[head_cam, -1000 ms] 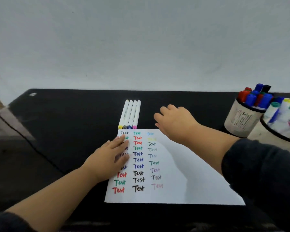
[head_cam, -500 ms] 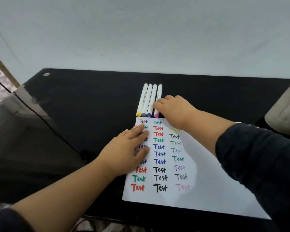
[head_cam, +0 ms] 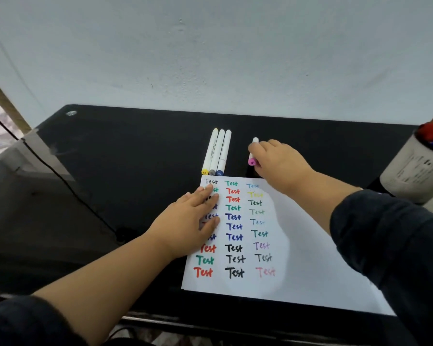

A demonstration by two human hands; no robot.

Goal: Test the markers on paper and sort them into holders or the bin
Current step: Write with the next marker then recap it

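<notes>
**Pink marker pulled from the row**

The right hand (head_cam: 279, 162) has lifted the white marker with the pink cap (head_cam: 253, 156) out of the row, fingers closed around its barrel; half a second ago it lay with the others. Three white markers (head_cam: 218, 152), capped yellow, grey and blue, remain side by side on the black glossy desk (head_cam: 125, 156), beyond the left hand's fingertips. The left hand (head_cam: 193, 221) lies flat, fingers spread, on the white paper sheet (head_cam: 310, 258), as before. Three columns of the handwritten word "Test" run in black, green, red, blue, yellow and purple; some are faint. Right of the right hand stands one white cylindrical holder (head_cam: 413, 171) with red and blue caps; its label is unreadable.
</notes>
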